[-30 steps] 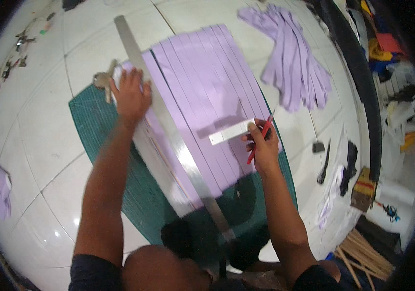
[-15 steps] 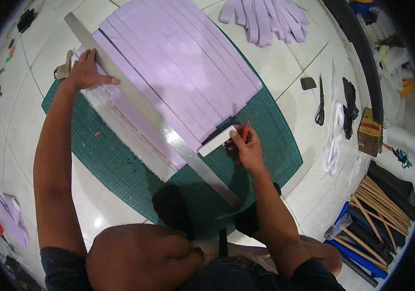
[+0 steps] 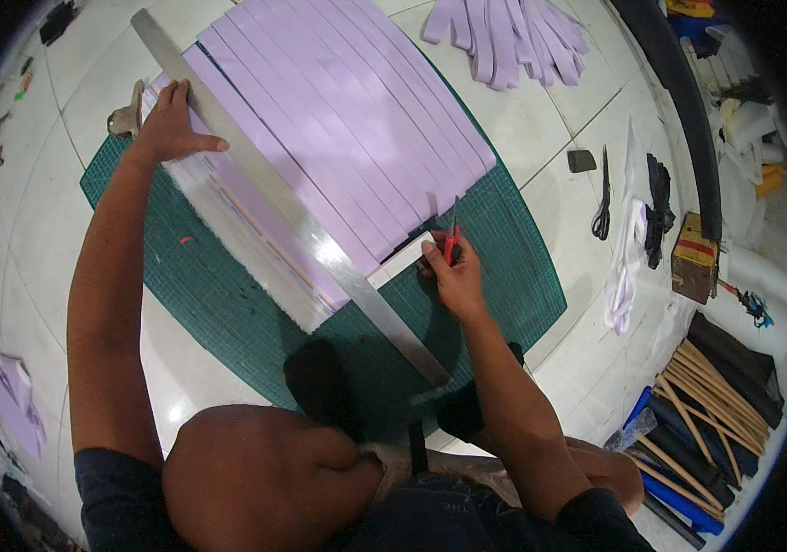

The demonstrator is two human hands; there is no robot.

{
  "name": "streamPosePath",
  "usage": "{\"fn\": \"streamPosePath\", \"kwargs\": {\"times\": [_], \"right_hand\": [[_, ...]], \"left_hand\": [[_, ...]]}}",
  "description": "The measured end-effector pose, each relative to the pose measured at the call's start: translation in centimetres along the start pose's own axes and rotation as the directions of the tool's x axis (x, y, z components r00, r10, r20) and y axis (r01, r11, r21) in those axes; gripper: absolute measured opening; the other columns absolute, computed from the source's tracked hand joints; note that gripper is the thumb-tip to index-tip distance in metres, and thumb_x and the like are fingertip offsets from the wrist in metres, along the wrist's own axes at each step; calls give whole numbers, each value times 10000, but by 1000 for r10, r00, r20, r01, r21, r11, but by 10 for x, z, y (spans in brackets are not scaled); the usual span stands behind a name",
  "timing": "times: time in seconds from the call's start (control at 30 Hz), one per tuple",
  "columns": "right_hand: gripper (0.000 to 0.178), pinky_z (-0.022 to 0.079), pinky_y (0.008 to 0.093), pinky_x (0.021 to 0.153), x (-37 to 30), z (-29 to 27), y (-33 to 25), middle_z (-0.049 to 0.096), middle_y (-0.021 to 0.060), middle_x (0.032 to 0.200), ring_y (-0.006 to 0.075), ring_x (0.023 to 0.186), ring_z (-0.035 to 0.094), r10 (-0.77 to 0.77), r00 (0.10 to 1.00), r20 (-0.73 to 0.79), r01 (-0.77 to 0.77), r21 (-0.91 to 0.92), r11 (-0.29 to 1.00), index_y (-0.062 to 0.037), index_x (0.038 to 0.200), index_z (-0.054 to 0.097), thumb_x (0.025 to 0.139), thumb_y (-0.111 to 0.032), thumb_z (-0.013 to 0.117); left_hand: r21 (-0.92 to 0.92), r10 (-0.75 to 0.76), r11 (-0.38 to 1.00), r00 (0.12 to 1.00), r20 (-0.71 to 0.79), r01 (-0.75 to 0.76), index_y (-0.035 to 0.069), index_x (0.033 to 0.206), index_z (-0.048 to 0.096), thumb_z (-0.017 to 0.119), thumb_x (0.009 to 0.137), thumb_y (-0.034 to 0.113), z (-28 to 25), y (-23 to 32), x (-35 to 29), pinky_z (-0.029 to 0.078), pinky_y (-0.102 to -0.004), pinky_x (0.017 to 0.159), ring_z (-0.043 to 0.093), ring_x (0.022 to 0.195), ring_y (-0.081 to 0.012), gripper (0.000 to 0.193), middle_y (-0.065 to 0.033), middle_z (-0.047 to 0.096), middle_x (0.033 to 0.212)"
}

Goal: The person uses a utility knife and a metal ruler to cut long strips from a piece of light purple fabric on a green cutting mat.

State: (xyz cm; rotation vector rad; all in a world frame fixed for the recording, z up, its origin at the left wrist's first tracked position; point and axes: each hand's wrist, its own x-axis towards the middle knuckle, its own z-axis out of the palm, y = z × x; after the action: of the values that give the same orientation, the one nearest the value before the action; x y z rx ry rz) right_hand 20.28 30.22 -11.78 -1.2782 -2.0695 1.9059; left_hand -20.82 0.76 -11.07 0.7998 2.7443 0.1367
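White floor tiles carry a green cutting mat (image 3: 228, 304). Since earlier, the right hand (image 3: 453, 271), clamped on a red cutter (image 3: 450, 241), sits nearer beside the steel ruler (image 3: 301, 216); left hand (image 3: 168, 124) stays pressed flat on lilac strips (image 3: 357, 120).

The scene is evenly and brightly lit from overhead. A strong glare patch is seen on the metal ruler (image 3: 292, 216) near the centre, and softer reflections are spread over the glossy white floor tiles (image 3: 34, 202) at nine o'clock. A dark shadow is cast on the green cutting mat (image 3: 228, 304) towards six o'clock. Straight edges are bent by fisheye distortion, and the corners are blacked out.
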Motion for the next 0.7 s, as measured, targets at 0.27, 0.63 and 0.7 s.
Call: {"fn": "streamPosePath", "kwargs": {"times": [0.27,0.63,0.7], "right_hand": [[350,499,268,659,0,3,-5,649,34,842,118,728,608,-12,1000,-9,12,-4,1000,5,1145,612,904,-219,731],[286,542,277,645,4,3,0,649,47,920,131,796,635,40,999,-29,-40,-6,999,-11,1124,605,927,-196,699],[346,528,277,668,8,1,6,659,54,914,134,786,631,27,999,-41,-27,16,1000,-1,1130,620,894,-225,736]], "left_hand": [[-33,23,999,1000,-18,-24,-84,1510,158,840,499,700,4,-5,0,245,-477,1192,196,1463,-440,1449,-328,174,1556],[-40,31,999,1000,-2,-31,-114,1495,172,834,492,707,8,-3,1,292,-439,1176,233,1447,-444,1455,-330,191,1543],[-32,26,999,1000,18,-25,-105,1500,167,833,486,716,4,-3,3,275,-453,1181,214,1453,-447,1465,-325,177,1552]]}}
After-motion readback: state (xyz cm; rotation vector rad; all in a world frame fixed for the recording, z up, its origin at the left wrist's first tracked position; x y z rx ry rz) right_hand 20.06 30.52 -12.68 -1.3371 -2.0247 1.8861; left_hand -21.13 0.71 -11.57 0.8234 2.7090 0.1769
